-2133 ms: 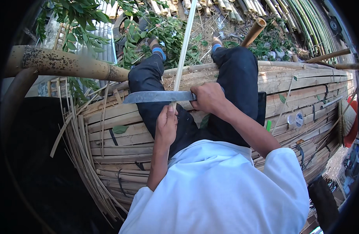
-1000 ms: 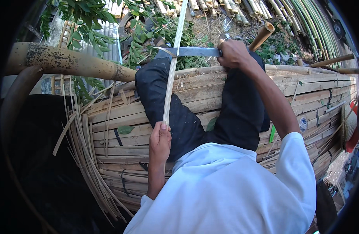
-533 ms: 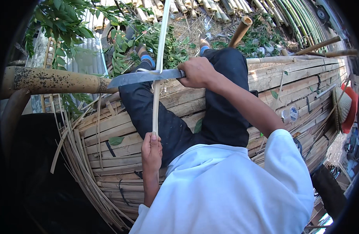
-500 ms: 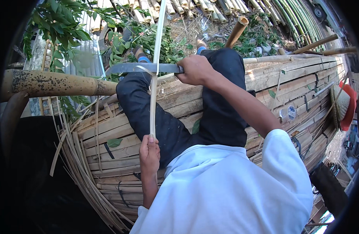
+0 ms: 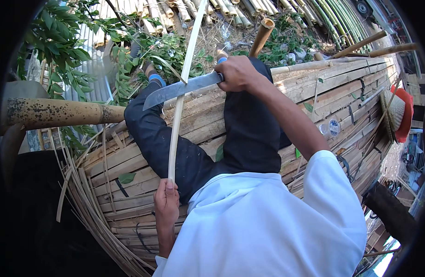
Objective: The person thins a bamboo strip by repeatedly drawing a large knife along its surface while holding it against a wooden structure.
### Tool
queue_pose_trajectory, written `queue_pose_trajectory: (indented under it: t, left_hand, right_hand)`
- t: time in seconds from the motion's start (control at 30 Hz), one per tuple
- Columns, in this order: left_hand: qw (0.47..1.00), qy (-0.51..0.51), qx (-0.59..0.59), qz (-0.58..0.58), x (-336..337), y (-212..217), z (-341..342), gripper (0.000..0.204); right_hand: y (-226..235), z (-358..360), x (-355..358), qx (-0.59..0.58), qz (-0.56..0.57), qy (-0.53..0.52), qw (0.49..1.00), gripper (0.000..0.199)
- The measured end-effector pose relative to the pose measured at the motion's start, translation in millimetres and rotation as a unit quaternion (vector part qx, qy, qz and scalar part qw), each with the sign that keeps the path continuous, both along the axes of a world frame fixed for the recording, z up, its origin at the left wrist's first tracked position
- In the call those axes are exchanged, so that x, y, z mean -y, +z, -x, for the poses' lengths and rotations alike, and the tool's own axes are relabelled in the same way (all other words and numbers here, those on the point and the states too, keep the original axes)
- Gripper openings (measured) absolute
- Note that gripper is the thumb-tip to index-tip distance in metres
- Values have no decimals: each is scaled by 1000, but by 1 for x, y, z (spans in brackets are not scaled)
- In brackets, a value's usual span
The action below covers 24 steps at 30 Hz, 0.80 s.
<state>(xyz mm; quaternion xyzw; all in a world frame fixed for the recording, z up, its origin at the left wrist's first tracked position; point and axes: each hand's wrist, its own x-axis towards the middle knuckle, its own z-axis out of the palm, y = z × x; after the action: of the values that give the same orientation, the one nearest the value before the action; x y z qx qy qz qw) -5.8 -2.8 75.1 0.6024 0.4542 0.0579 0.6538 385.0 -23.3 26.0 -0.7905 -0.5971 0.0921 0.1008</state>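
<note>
My right hand [image 5: 238,73] is closed around the handle of a large knife [image 5: 177,89]. Its broad grey blade points left and slightly down, crossing a long pale bamboo strip [image 5: 175,138] and touching it. Low in front of my shirt, my left hand [image 5: 166,203] pinches the strip near its lower end, thumb on top. From there the strip rises past my thigh and out of the top of the picture. A thin shaving [image 5: 168,67] stands away from the strip just above the blade.
I sit on a large bundle of split bamboo slats [image 5: 249,138]. A thick bamboo pole [image 5: 64,113] lies at left, near leafy branches [image 5: 60,51]. Thin strips [image 5: 94,221] hang at lower left. A clear plastic cup [image 5: 324,129] and hats [image 5: 402,113] sit at right.
The knife has tilted so its tip points lower. My left hand has come down and to the left with the strip, which now leans more. The shaving's shape differs, and the whole view shifted slightly.
</note>
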Motion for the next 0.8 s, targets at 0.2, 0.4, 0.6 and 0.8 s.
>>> queue_pose_trajectory:
  t: [0.2,0.4,0.6,0.8]
  left_hand:
    - [999,28,9,33,5,6,18,34]
    - [994,69,5,86,14,5,45,32]
    - [995,85,6,53,12,-11,54,31]
    - [998,54,-5,8,20,-30,69,33]
  right_hand:
    - [7,-61,-8,26,66,-102,992,27]
    - [2,-61,-33,17,43,-130,990,28]
    - [9,5,-40,-36,14,-17,999,25]
    - [1,21,-51,-23,-53,29,998,19]
